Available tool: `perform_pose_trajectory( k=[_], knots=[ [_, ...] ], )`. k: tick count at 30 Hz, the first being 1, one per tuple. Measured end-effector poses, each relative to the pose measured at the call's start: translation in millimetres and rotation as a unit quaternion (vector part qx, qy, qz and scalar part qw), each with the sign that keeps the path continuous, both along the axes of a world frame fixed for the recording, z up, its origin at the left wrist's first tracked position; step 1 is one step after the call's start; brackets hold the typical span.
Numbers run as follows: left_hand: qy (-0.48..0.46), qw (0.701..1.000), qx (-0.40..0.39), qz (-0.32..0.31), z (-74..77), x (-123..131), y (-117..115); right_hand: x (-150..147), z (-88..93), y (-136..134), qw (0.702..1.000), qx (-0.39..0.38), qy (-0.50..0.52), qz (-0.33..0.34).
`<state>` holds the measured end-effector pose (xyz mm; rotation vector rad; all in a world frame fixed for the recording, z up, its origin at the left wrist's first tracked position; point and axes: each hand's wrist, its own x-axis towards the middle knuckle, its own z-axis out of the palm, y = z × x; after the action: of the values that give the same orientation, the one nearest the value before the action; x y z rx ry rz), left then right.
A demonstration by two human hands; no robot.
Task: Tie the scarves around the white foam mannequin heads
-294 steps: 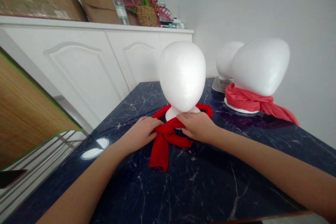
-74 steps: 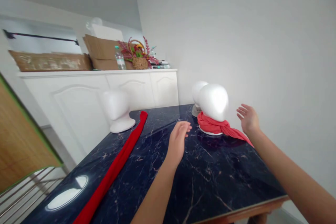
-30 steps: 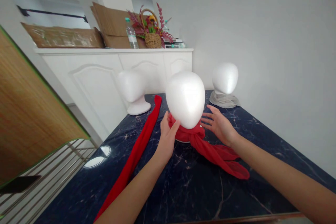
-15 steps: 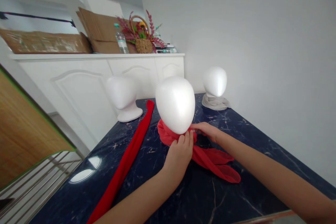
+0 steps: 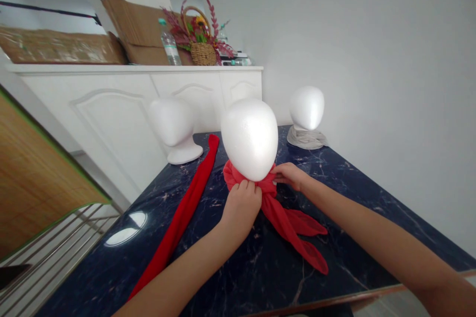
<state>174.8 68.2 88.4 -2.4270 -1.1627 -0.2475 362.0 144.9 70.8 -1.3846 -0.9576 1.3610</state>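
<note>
A white foam mannequin head point(image 5: 249, 138) stands upright in the middle of the table, with a coral-red scarf point(image 5: 282, 218) wrapped around its neck. The scarf's two loose ends trail over the tabletop toward the front right. At the front of the neck, my left hand point(image 5: 243, 203) is closed on the scarf, fingers curled over the wrap just under the chin. My right hand point(image 5: 290, 176) pinches the scarf at the right side of the neck. Its fingertips are partly hidden against the cloth.
A long bright-red scarf point(image 5: 182, 215) lies on the dark blue marbled table point(image 5: 345, 262), left of my hands. A bare mannequin head point(image 5: 173, 124) stands back left; another head point(image 5: 307, 108) wears a grey scarf point(image 5: 307, 138) back right. Behind is a white cabinet point(image 5: 111, 109).
My left hand has shifted left along the scarf to beneath the chin. The scarf's loose ends have swung left and toward me. My right hand stays at the neck's right side.
</note>
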Motion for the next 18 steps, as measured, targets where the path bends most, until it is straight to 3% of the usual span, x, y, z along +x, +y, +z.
perform_pose_trajectory(
  k=[5, 11, 15, 18],
  knots=[
    [0.015, 0.998, -0.056, -0.011, 3.0, -20, 6, 10, 2.0, 4, 0.998, -0.025, 0.051, 0.003],
    [0.038, 0.995, -0.066, -0.061, 12.7, -54, 14, 22, 0.0, 17, 0.995, -0.039, 0.084, 0.023],
    [0.005, 0.979, -0.157, -0.133, 23.8, -90, 33, 31, 1.9, 29, 0.997, -0.033, 0.064, 0.041],
    [-0.026, 0.972, -0.2, -0.123, 28.6, -122, 56, 41, 7.1, 39, 0.999, -0.019, 0.029, 0.036]
  ],
)
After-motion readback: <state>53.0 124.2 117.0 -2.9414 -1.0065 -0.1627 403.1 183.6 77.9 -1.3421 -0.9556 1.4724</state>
